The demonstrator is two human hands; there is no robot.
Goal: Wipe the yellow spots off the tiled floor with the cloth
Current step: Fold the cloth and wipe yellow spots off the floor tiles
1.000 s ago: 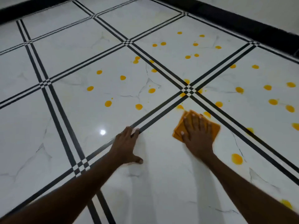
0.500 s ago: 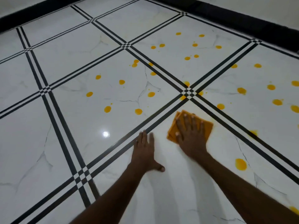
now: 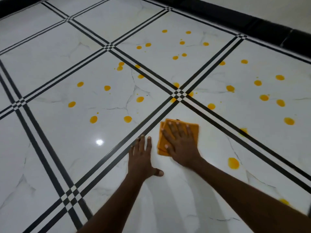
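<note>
A folded orange cloth [image 3: 193,127] lies flat on the white tiled floor [image 3: 50,140], just below the crossing of black stripes. My right hand [image 3: 180,142] presses on it with fingers spread. My left hand [image 3: 143,158] rests flat on the floor right beside it, fingers together, holding nothing. Several yellow spots dot the tiles beyond and to the right; one large yellow spot [image 3: 233,163] lies to the right of my right wrist, and a smeared yellow spot [image 3: 243,131] sits on the stripe further right.
Black striped grout bands [image 3: 179,95] cross just ahead of the cloth. A black skirting band [image 3: 252,26] runs along the far right edge of the floor. A light reflection [image 3: 99,142] shines to the left of my left hand.
My left hand has slid right across the stripe, close to the cloth. My right hand has dragged the cloth left and toward me, and the spot near its far edge is gone.
</note>
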